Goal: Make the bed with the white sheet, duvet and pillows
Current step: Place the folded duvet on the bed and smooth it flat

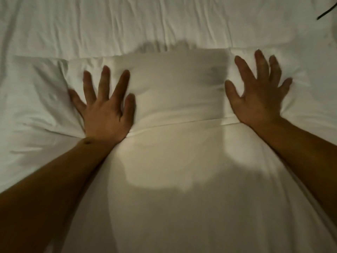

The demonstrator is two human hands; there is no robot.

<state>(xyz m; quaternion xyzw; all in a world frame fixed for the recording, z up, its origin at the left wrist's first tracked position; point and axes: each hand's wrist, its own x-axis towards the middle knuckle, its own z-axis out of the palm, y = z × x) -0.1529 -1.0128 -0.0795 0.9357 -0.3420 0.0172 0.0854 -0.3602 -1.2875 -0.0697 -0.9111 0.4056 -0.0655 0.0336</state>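
A white pillow [175,88] lies across the middle of the bed, with its near hem running just below both hands. My left hand [105,108] presses flat on the pillow's left part, fingers spread, and dents the fabric there. My right hand [259,92] lies flat on the pillow's right part, fingers spread too. Neither hand holds anything. Beyond the pillow stretches wrinkled white bedding [127,24]. Smooth white fabric [173,189] covers the near part of the bed between my forearms.
A thin dark cord [326,13] shows at the top right corner. The shadow of my head and arms falls on the pillow and the near fabric. White cloth fills the whole view, with no bed edge to be seen.
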